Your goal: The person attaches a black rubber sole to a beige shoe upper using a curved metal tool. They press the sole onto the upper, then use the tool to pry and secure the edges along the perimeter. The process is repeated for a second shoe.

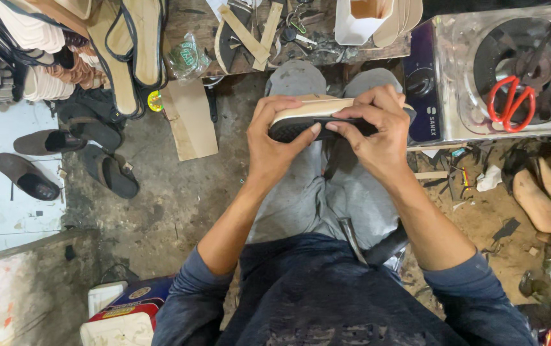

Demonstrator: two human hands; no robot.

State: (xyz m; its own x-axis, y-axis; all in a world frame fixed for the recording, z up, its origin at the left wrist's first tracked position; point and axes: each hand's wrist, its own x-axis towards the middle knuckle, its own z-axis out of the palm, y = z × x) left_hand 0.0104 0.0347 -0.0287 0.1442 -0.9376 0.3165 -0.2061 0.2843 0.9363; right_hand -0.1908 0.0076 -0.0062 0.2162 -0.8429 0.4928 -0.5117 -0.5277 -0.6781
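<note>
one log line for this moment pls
left hand: grips sole | right hand: presses sole edge | sole: over knees | scissors: on stove

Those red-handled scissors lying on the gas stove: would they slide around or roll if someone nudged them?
The scissors would probably not roll, being flat with looped handles. They lie across the ridged burner, so they may rock or catch rather than glide. Metal blades suggest they are stiff and fairly heavy for their size.

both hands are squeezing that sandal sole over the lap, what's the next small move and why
Probably slide the thumbs along the edge and press the next stretch. The left hand and right hand clamp the sandal sole from both ends, thumbs meeting on the seam where its tan top layer sits on the black tread, so only the middle is being pinched now.
</note>
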